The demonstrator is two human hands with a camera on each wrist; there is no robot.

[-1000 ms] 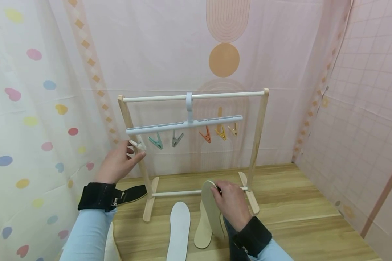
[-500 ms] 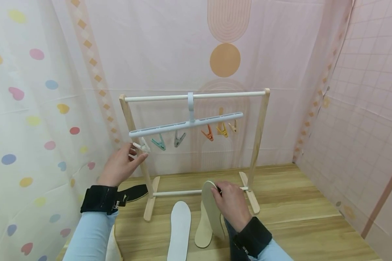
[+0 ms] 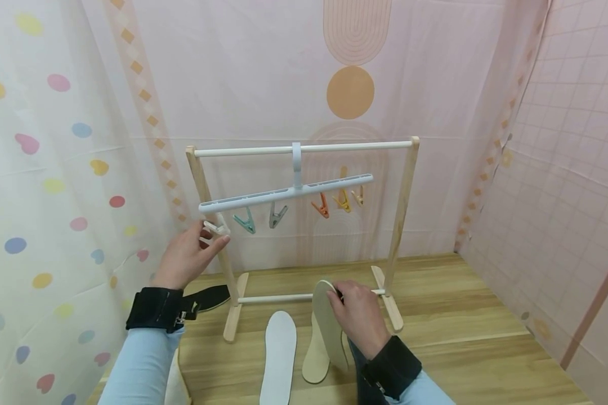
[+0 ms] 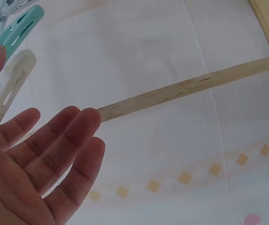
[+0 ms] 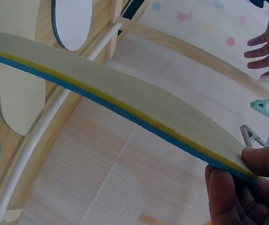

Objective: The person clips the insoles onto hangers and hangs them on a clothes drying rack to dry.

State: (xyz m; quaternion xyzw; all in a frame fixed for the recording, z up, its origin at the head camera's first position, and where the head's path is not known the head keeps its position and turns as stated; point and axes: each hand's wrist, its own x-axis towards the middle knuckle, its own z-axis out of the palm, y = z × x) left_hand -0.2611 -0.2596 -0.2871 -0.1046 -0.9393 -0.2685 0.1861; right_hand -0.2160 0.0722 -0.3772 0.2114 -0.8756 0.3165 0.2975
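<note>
At the hanger's left end my left hand [image 3: 184, 256] pinches a white clothespin [image 3: 217, 228] between thumb and index finger. The left wrist view shows that clothespin [image 4: 14, 86] between them, the other fingers fairly straight. My right hand [image 3: 360, 315] grips one end of a beige insole [image 3: 329, 326] and holds it raised on edge. In the right wrist view this insole [image 5: 139, 101] shows yellow and blue layers, with thumb and fingers [image 5: 223, 192] at its tip. The light blue hanger [image 3: 284, 194] tilts down to the left, with teal, grey, orange and yellow clothespins below it.
A wooden stand [image 3: 402, 225] with a white top rod [image 3: 354, 147] bears the hanger. On the wooden table lie a white insole [image 3: 278, 354], another beige insole [image 3: 315, 360], and a black insole [image 3: 208, 298] behind the left wrist. Something dark blue [image 3: 365, 377] lies under the right wrist.
My left hand has shifted slightly right and down together with the white clothespin. The hanger's left end has dipped and its right end has risen a little. My right hand stays put.
</note>
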